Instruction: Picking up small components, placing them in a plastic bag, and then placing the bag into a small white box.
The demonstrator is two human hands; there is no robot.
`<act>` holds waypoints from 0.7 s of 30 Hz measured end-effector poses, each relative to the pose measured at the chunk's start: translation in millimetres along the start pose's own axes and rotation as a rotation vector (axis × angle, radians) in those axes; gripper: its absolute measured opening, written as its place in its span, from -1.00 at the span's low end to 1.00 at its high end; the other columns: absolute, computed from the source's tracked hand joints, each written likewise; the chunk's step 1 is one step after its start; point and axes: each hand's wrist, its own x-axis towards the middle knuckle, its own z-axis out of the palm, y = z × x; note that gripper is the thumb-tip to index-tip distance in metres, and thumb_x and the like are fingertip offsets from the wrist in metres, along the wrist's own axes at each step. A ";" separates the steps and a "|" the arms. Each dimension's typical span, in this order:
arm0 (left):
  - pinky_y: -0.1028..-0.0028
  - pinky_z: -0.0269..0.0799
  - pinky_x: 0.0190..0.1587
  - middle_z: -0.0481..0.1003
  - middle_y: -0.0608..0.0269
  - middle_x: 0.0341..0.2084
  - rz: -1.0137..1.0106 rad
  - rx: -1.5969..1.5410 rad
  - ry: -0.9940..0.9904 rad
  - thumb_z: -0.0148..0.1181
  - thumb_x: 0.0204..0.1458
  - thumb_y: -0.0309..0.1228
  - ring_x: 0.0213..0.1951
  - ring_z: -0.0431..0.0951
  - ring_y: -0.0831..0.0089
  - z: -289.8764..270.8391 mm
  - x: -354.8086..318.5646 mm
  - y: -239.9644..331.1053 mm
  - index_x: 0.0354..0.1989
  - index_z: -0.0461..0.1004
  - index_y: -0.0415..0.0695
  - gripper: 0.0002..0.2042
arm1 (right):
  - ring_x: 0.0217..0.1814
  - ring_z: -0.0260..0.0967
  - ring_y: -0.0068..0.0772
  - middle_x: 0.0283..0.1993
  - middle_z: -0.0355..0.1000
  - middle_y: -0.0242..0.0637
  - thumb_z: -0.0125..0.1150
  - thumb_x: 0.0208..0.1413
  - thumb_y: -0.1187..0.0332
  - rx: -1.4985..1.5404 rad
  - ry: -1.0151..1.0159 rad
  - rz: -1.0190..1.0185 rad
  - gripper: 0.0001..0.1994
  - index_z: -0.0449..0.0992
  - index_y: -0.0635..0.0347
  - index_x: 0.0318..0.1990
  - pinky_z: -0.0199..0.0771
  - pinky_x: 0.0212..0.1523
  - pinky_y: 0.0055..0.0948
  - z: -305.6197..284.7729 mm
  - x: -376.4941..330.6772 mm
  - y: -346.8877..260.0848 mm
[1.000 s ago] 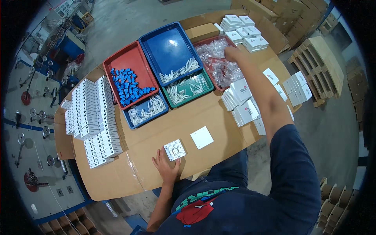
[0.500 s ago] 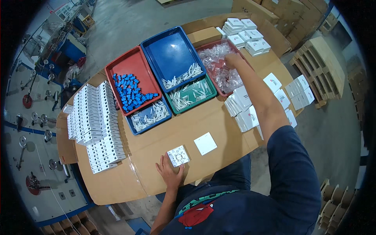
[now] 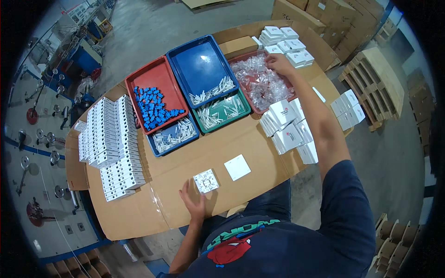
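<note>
Nearest the person, the left hand [image 3: 194, 204] lies flat on the cardboard-covered worktop [image 3: 153, 208], fingers [image 3: 185, 190] spread and holding nothing. Just beyond its fingertips, touching or nearly so, sits a square white switch module [image 3: 206, 180], back side up. A plain white square cover plate [image 3: 237, 167] lies just to the right of it, apart from both hands.

Farther left, rows of white boxed units [image 3: 113, 143] are stacked along the worktop's edge. In the middle stand a small blue tray of white parts [image 3: 174, 135], a green tray of white parts [image 3: 222, 112], a red tray of small blue pieces [image 3: 153, 99] and a large blue tray [image 3: 199, 69]. White cartons [image 3: 287, 127] lie piled beside the outstretched right forearm.

At the far side, the right hand [image 3: 278, 62] reaches into a red tray of clear plastic bags [image 3: 259, 83], fingers curled down onto the bags; whether they pinch one cannot be told. More white cartons [image 3: 287, 44] lie beyond.
</note>
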 end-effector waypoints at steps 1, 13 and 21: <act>-0.05 -0.24 0.51 0.28 -0.04 0.35 -0.007 -0.002 0.010 0.36 0.07 -0.26 0.45 0.16 0.09 1.6 -1.8 1.0 0.42 0.18 -0.21 -0.25 | -0.14 0.53 -0.43 -0.21 0.60 -0.25 0.32 0.01 0.55 0.050 0.001 -0.028 -0.70 0.60 0.33 -0.04 0.56 -0.07 -0.41 1.4 -9.7 -15.2; 0.38 0.49 0.11 0.50 0.14 0.04 0.025 -0.850 -0.209 0.27 0.23 -0.44 0.04 0.55 0.42 41.8 104.9 216.1 0.20 0.40 -0.24 -0.61 | -0.14 0.56 -0.52 -0.20 0.58 -0.31 0.31 0.17 0.57 0.649 -0.323 0.116 -0.75 0.56 0.36 0.01 0.57 -0.05 -0.53 61.4 -264.8 -208.1; 0.61 0.28 -0.42 0.44 0.44 -0.55 -0.135 -0.735 -0.173 0.23 0.32 -0.31 -0.49 0.35 0.70 41.3 80.3 192.6 -0.22 0.56 -0.27 -0.77 | -0.16 0.56 -0.48 -0.17 0.58 -0.27 0.27 0.29 0.43 0.849 -0.178 0.350 -0.81 0.57 0.34 -0.03 0.67 -0.10 -0.42 108.0 -333.8 -197.6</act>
